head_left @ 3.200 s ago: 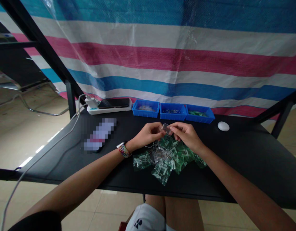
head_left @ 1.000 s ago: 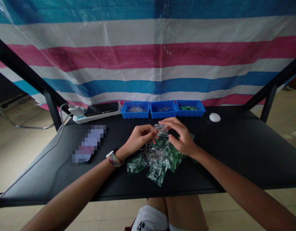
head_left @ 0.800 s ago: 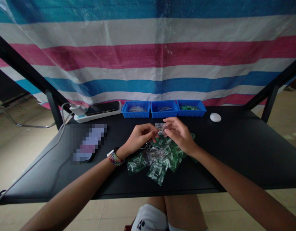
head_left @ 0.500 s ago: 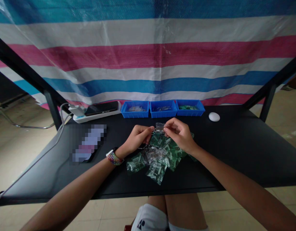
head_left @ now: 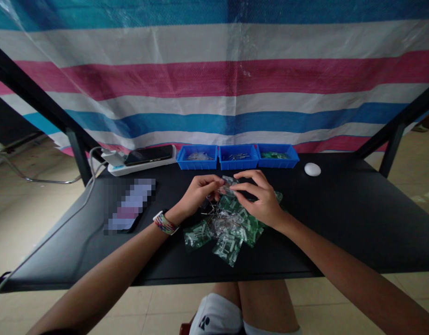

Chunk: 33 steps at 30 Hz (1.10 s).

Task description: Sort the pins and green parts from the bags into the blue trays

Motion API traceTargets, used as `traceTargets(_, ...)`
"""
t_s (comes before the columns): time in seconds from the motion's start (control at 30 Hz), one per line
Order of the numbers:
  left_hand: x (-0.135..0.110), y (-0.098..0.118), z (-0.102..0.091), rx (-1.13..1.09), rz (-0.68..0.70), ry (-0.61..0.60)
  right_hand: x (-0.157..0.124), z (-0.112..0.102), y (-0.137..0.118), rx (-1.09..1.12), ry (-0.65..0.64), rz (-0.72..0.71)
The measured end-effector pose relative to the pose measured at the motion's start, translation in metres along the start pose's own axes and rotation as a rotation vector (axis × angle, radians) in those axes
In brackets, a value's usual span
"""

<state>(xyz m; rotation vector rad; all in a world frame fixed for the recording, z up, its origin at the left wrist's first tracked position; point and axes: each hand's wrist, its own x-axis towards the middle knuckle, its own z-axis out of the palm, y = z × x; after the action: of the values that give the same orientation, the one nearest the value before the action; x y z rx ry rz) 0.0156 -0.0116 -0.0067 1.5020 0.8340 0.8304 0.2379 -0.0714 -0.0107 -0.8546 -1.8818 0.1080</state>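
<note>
My left hand (head_left: 204,193) pinches a small clear plastic bag (head_left: 229,181) by its left side, over a pile. My right hand (head_left: 258,195) is at the bag's right side with its fingers apart; its fingertips are close to or touching the plastic, I cannot tell which. Beneath both hands lies a pile of small clear and green-tinted plastic bags (head_left: 228,246) with pale, stick-like pieces inside. Several thin metal pins (head_left: 209,209) lie loose at the pile's left, partly under my left hand. What the held bag contains is too small to make out.
Three blue trays stand at the back: one with clear pieces (head_left: 179,163), one with metal pins (head_left: 238,164), one with green pieces (head_left: 279,164). A white oval object (head_left: 312,169) sits to the right. Leftward are a phone (head_left: 132,204) and a power strip (head_left: 118,171) bearing another phone.
My right hand's fingers have spread from their pinch on the bag. My left hand still holds the bag, its index finger now stretched further along it. The view has shifted slightly.
</note>
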Motion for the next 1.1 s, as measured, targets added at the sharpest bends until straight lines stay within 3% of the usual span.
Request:
traceTargets(0.13,0.008,-0.004,-0.008,-0.039,0.050,0.231,0.001,-0.002,0.000,0.049,-0.012,0.056)
traceTargets(0.27,0.018,-0.008,-0.022,-0.134,0.080,0.435,0.001,-0.005,-0.004,0.143,-0.241,0.036)
traceTargets(0.37,0.024,-0.010,-0.035,-0.208,0.090,0.546,-0.001,-0.006,-0.012,0.098,-0.435,-0.053)
traceTargets(0.53,0.031,-0.013,-0.050,-0.317,0.099,0.665,-0.008,-0.003,-0.020,0.001,-0.554,-0.196)
traceTargets(0.77,0.030,-0.012,-0.051,-0.355,0.109,0.573,-0.010,0.001,-0.018,-0.026,-0.574,-0.207)
traceTargets(0.93,0.028,-0.015,-0.048,-0.219,0.165,0.565,-0.007,0.002,-0.020,0.024,-0.522,-0.228)
traceTargets(1.0,0.026,-0.014,-0.045,-0.126,0.222,0.521,-0.006,0.001,-0.021,0.077,-0.454,-0.160)
traceTargets(1.1,0.019,-0.008,-0.038,-0.028,0.275,0.351,-0.005,0.001,-0.021,0.205,-0.298,0.061)
